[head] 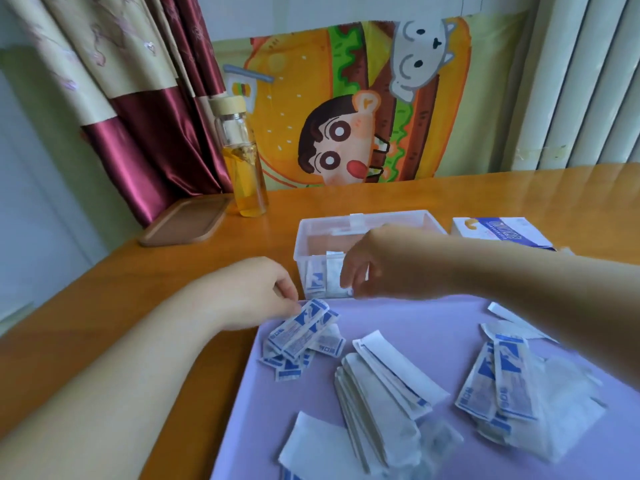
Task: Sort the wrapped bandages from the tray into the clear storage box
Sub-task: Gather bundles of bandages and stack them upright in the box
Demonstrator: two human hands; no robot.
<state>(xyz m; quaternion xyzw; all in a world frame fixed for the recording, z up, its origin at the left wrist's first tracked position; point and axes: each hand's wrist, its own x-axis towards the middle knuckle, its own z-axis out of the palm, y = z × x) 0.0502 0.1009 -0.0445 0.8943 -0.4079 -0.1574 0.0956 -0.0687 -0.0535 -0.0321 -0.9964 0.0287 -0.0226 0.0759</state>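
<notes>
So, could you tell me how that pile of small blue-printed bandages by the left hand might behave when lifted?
Probably very light and thin: the small wrapped bandages lie flat in paper wrappers. Loosely fanned, so some would likely slip free from the left hand. The smooth purple tray may let them slide.

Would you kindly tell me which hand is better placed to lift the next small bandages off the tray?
Probably the left hand: its fingertips are on the small bandage pile, while the right hand is over at the clear box.
</notes>
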